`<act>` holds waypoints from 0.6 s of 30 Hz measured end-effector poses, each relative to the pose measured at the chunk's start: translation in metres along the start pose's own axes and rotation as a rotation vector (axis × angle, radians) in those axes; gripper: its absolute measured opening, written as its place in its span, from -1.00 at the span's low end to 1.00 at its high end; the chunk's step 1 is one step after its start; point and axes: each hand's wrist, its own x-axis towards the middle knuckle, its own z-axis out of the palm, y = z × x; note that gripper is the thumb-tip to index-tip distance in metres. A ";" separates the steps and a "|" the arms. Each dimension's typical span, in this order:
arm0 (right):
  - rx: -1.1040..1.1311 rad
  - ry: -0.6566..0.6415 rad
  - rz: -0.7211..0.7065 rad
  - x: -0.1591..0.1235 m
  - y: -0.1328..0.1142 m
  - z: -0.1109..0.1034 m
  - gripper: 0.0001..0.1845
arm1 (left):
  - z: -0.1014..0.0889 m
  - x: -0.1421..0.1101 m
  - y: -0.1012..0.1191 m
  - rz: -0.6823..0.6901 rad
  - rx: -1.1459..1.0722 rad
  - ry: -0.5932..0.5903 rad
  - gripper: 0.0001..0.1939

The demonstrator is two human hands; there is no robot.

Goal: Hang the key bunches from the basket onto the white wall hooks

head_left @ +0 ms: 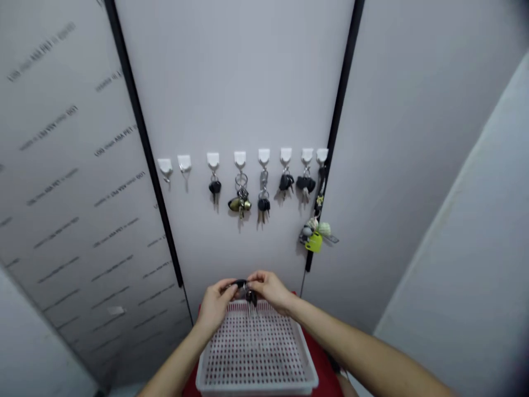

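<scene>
Between my two hands is a bunch of keys [251, 298] with black heads, dangling from a ring on a black fob or strap [238, 283]. My left hand [215, 304] pinches the black piece from the left. From the right, my right hand [268, 289] grips it near the ring with thumb and fingers. The keys hang above the far side of a white perforated plastic basket [312, 375], whose visible bottom is bare.
On the white panel runs a row of white adhesive hooks. The two leftmost, a hook [165, 166] and its neighbour [184, 163], carry nothing. Several others hold key bunches, including one with a bright green tag [314, 242]. Red material [320, 364] lies under the basket.
</scene>
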 end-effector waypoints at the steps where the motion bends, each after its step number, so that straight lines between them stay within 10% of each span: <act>1: 0.028 0.030 -0.046 0.001 -0.009 0.002 -0.83 | -0.002 0.000 0.007 0.036 -0.015 0.021 -0.75; 9: -0.204 -0.112 -0.353 0.006 -0.113 0.039 -0.86 | -0.051 0.002 0.089 0.283 -0.071 0.249 -0.75; 18: -0.619 0.199 -1.034 0.027 -0.231 0.096 -0.82 | -0.104 0.028 0.175 0.651 0.075 0.554 -0.75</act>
